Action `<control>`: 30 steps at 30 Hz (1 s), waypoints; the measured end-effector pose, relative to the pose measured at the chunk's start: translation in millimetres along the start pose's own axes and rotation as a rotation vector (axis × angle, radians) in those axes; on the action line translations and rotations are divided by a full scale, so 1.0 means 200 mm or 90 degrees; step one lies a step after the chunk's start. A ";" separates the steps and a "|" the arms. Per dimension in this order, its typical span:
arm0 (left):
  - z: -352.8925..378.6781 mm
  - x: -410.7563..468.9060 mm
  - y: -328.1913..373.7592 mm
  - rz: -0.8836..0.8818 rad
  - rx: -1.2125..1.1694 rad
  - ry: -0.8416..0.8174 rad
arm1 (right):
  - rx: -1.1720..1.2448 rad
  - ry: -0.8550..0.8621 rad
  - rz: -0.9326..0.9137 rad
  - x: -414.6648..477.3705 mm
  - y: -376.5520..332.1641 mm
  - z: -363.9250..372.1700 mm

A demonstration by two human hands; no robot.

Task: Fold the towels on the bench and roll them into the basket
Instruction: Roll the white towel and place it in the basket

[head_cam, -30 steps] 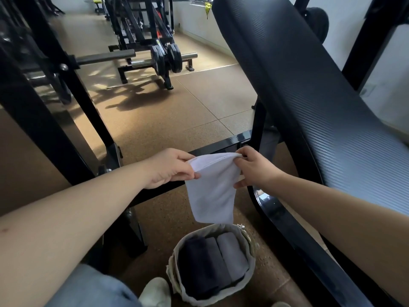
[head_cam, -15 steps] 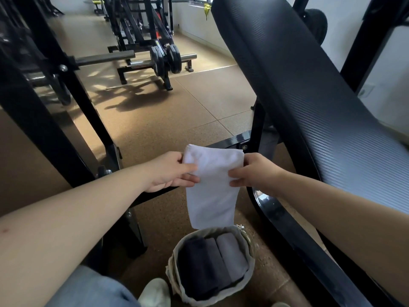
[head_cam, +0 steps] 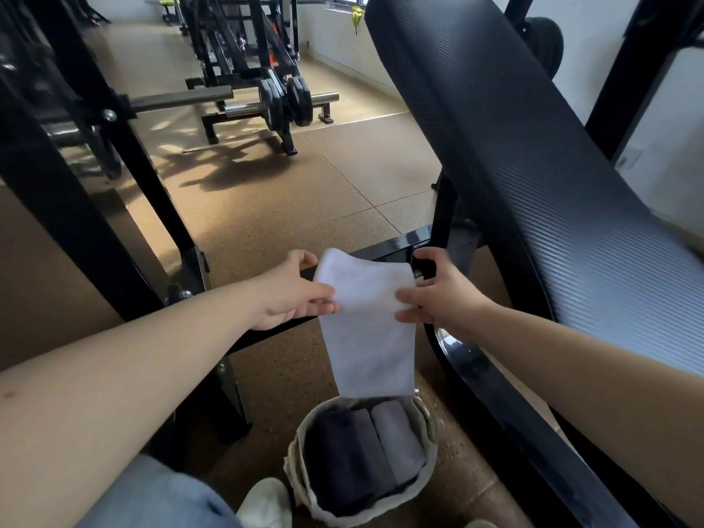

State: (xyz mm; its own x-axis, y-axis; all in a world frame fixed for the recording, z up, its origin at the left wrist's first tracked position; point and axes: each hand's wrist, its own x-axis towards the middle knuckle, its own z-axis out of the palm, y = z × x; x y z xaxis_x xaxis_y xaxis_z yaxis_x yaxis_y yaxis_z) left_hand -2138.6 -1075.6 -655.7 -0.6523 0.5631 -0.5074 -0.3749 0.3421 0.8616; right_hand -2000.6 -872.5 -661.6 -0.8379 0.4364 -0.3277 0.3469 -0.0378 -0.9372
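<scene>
White towel (head_cam: 365,322) hangs folded, long axis vertical, its lower edge just above the basket (head_cam: 295,474) on the floor beside the bench (head_cam: 533,165). The fingers of the left hand (head_cam: 293,295) and right hand (head_cam: 438,295) pinch its upper side edges.

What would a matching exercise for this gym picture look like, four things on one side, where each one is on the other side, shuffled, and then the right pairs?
Things
1. white towel
2. rolled towels
3. basket
4. weight plates

Places
a. on the floor, below the hands
b. pinched between the left hand and the right hand, hanging down
c. on a bar, far across the floor
d. side by side inside the basket

Pairs: 1-b, 2-d, 3-a, 4-c
</scene>
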 end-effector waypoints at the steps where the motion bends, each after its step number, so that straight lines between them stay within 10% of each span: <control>1: 0.00 0.00 0.00 0.015 0.027 -0.009 | -0.032 0.016 -0.018 0.00 0.00 0.00; 13: -0.01 -0.01 -0.04 0.272 0.648 0.133 | -0.459 0.035 -0.178 -0.03 0.03 0.02; 30: -0.01 0.02 -0.02 0.401 0.625 0.247 | -0.455 0.149 -0.257 -0.02 0.02 0.01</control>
State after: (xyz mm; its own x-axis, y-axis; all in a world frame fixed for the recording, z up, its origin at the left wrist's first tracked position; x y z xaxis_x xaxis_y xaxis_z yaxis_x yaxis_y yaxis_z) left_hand -2140.5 -1075.5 -662.3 -0.7556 0.6309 0.1758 0.6218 0.6067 0.4952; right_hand -1996.5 -876.6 -663.4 -0.8729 0.4725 0.1217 0.2896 0.7025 -0.6501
